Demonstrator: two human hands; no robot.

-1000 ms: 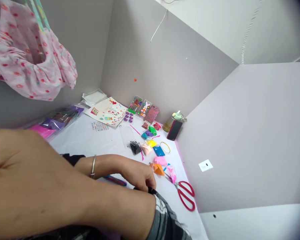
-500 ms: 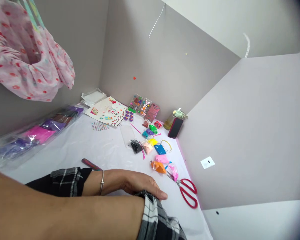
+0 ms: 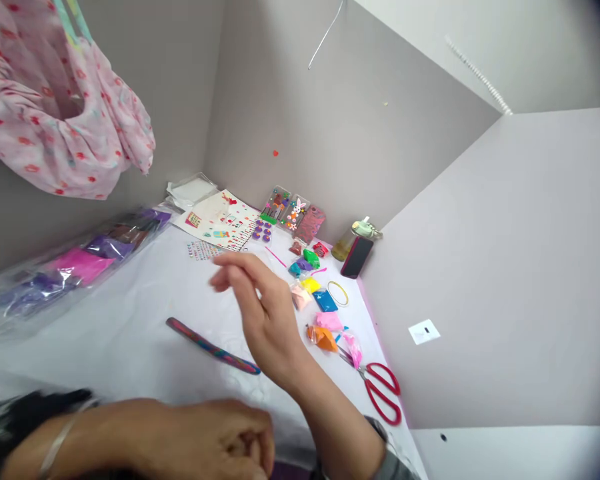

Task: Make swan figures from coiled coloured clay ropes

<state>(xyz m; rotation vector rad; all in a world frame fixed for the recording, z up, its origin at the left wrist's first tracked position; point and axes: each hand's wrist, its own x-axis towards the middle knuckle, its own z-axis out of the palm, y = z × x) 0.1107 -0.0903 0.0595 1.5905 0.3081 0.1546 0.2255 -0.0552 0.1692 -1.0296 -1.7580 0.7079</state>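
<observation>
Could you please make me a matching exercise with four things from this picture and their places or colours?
Things:
1. long thin strip
2. scissors
3. phone
4. spotted cloth

Places or colours:
A. red handles
B. hanging at the picture's upper left
C. streaked red and blue, near the right hand
D. propped up next to the bottle

Pairs: 1-C; 2-A; 3-D; 4-B.

Multicoloured strip (image 3: pixel 213 349) — smooth; hanging cloth (image 3: pixel 103 133) — matt, wrinkled; glossy plastic bag (image 3: pixel 80 267).
</observation>
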